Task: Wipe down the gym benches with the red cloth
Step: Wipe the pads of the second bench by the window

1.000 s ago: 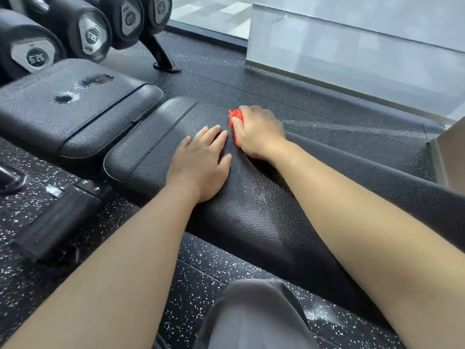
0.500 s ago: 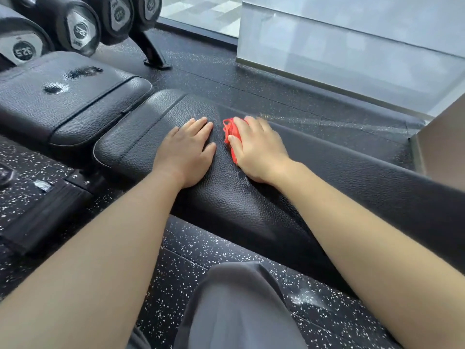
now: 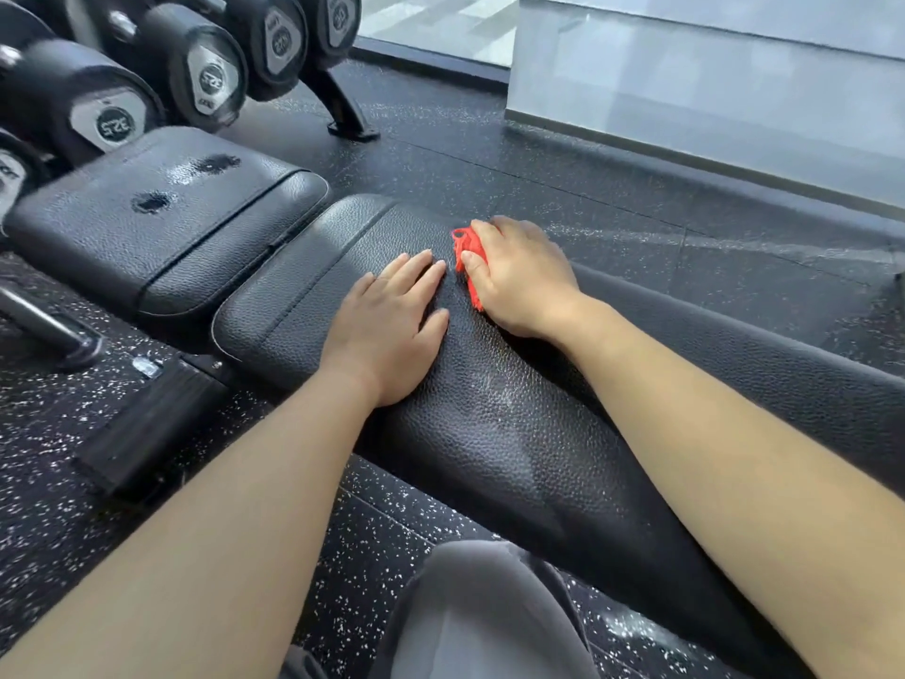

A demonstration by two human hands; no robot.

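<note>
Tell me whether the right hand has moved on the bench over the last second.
Yes. The right hand, gripping the red cloth, came toward the near side of the bench, then went back to its far edge.

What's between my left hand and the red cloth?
Only a narrow strip of bare bench, seen in the head view; the right hand grips the red cloth beside the left hand.
</note>
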